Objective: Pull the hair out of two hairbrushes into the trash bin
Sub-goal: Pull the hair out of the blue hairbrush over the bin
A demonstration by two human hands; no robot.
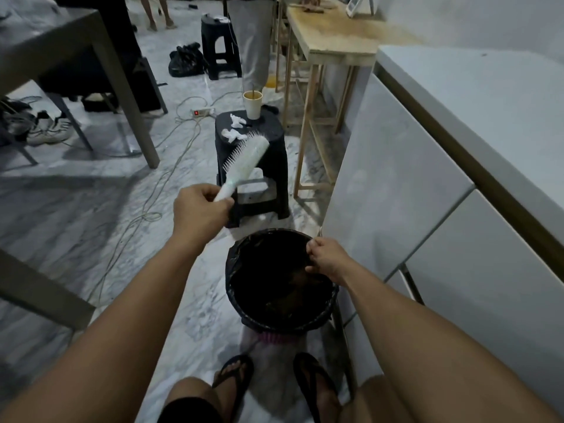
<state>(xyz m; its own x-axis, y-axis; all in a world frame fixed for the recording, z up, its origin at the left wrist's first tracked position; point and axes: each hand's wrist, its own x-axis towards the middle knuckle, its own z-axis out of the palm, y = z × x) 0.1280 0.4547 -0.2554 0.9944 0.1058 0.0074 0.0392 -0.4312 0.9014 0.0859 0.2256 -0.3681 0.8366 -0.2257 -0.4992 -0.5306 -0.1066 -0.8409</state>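
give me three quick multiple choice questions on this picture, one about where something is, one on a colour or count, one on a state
1. Where is the paper cup?
A. on the black stool
B. in the trash bin
C. on the wooden table

2. What colour is the hairbrush?
A. red
B. white
C. black

3. What is the right hand doing?
A. holding the brush
B. resting on the counter
C. pinched shut over the trash bin

Answers:
1 A, the cup stands on the black stool beside crumpled tissues.
2 B, the brush in the left hand is white.
3 C, its fingers pinch together above the trash bin opening.
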